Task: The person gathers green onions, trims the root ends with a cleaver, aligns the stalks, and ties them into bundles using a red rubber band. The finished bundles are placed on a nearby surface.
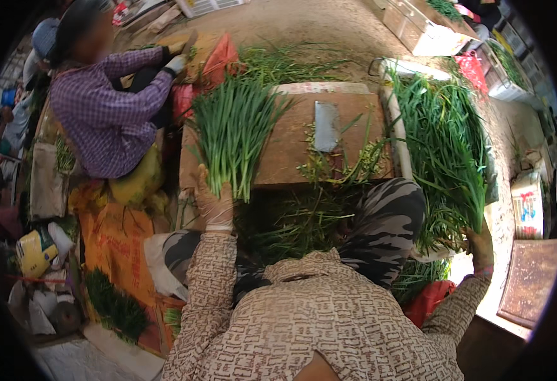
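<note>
My left hand (216, 205), in a thin pale glove, holds the lower ends of a fanned bunch of long green leafy stalks (233, 128). The bunch rests over the left part of a brown wooden board (278, 164). A wide cleaver-like metal blade (326, 126) lies on the board's right half, among green and yellowish trimmings (374, 157). At the far right, my right hand (479, 245) grips the base of another bunch of green stalks (477, 205), which lies against a large heap of the same leaves (435, 114).
A co-worker in a purple checked shirt (112, 114) sits at the upper left. Loose leaves (288, 64) lie beyond the board, and more (302, 224) lie between my knees. An orange printed sack (121, 247) and dark green bunches (116, 305) are at the lower left.
</note>
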The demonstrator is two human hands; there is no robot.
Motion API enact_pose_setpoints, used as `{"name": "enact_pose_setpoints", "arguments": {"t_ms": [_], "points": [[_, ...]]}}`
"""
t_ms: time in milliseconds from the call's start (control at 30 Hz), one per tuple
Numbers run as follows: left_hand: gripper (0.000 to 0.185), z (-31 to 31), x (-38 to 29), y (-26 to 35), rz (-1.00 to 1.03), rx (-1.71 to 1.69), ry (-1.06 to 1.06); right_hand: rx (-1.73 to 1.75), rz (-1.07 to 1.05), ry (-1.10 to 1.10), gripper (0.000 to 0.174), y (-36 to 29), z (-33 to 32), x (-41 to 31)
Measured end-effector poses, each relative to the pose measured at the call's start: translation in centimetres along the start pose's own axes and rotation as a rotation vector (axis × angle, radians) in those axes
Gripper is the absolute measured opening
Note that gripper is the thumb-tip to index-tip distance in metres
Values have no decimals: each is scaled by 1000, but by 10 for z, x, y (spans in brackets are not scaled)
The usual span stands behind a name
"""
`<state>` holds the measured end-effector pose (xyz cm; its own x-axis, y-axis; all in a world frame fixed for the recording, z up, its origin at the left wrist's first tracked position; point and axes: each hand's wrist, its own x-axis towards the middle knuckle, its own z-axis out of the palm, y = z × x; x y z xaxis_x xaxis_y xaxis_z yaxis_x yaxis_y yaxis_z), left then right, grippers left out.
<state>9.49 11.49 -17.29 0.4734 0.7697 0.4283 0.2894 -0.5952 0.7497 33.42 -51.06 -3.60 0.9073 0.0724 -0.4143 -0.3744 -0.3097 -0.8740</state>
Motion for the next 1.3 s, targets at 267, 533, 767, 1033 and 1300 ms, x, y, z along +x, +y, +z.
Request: {"name": "enact_pose_setpoints", "arguments": {"t_ms": [267, 533, 767, 1033, 1300], "points": [[41, 11, -18, 133, -311, -620, -694, -539, -110, 49, 73, -56, 10, -45], [72, 108, -146, 320, -1230, -1165, -1995, -1242, -266, 247, 95, -40, 108, -122], [40, 135, -164, 318, -1522, -978, -1583, -1025, -400, -156, 77, -42, 108, -172], [32, 136, -151, 308, -1632, -1106, -1594, -256, 48, 22, 85, 14, 56, -106], [25, 133, -142, 301, -1649, -1010, -1564, 215, 94, -333, 103, 23, 108, -82]]}}
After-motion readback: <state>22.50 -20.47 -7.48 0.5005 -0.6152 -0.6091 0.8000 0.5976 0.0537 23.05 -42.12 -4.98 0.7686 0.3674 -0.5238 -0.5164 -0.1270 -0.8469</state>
